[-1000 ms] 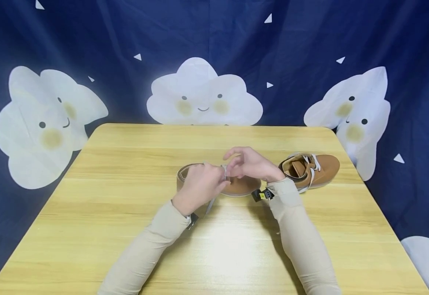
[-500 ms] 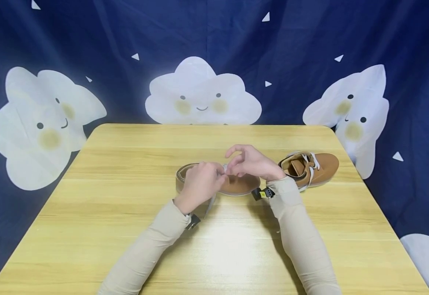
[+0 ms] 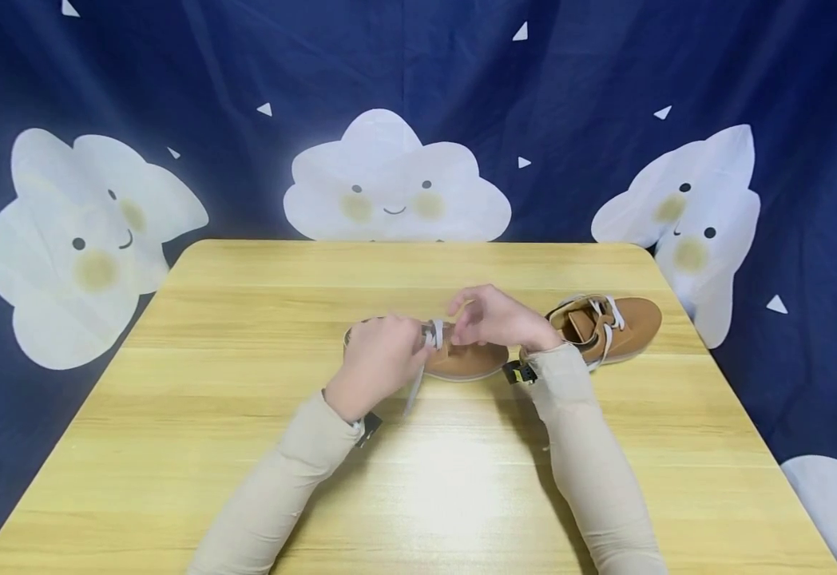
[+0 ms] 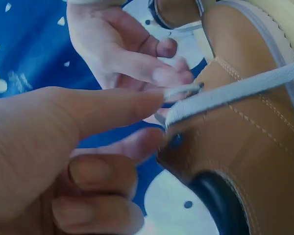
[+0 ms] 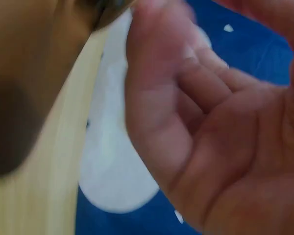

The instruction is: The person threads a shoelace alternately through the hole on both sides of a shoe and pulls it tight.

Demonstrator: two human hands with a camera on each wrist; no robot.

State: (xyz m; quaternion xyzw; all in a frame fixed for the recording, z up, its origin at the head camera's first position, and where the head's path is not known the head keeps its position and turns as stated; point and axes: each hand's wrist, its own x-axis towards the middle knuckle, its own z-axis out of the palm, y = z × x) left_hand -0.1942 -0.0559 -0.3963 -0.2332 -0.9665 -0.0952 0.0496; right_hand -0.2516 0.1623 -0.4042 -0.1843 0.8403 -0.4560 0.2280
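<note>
A tan shoe (image 3: 465, 363) with pale laces sits on the table, toe to the right. Over its opening is my left hand (image 3: 378, 355), and in the left wrist view its thumb and index finger pinch a short stretch of shoelace (image 4: 182, 90) beside an eyelet. Another pale strand crosses the shoe's upper there. Close by on the toe side, my right hand (image 3: 497, 319) has bent fingers near the lacing. Its fingertips are blurred in both wrist views, so whether they hold the lace is unclear. One loose lace end hangs down the shoe's near side.
A second tan shoe (image 3: 627, 327), with its laces in place, lies to the right beyond my right wrist. Both stand on a pale wooden table (image 3: 196, 343). Behind the table hangs a dark blue curtain (image 3: 569, 88) with smiling clouds.
My left hand has shifted slightly left and my right hand slightly right, so their fingertips are farther apart. More of the white lacing shows between them. The second shoe has stayed put.
</note>
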